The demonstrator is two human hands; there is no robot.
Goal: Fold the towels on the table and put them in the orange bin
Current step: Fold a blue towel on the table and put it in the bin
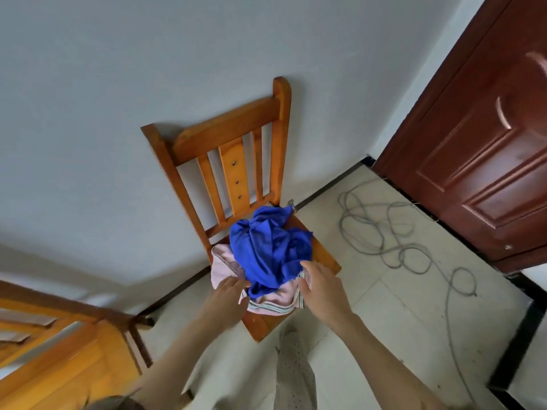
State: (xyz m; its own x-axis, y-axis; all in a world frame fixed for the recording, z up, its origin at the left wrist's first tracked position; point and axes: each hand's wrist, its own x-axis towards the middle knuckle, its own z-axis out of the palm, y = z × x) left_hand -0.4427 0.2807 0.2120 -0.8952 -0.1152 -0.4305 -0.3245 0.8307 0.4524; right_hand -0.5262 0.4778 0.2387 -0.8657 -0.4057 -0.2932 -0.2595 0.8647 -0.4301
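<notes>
towels: a crumpled blue towel (pixel 270 250) lies heaped on top of a pink towel (pixel 225 266) with a striped edge; both sit on the seat of a wooden chair (pixel 225 134) that stands against the white wall.
left hand (pixel 229 294): fingers stretched out fairly straight, tips touching the pink towel at its near left edge, just under the blue heap.
right hand (pixel 321 284): fingers spread and loosely bent, resting on the near right side of the pile where blue meets pink; whether they pinch the cloth, i cannot tell.
floor: pale tiles, a grey cable (pixel 384 229) lying in loose loops.
right side: dark red door (pixel 479 149).
near left: orange-brown wooden furniture (pixel 59 359).
</notes>
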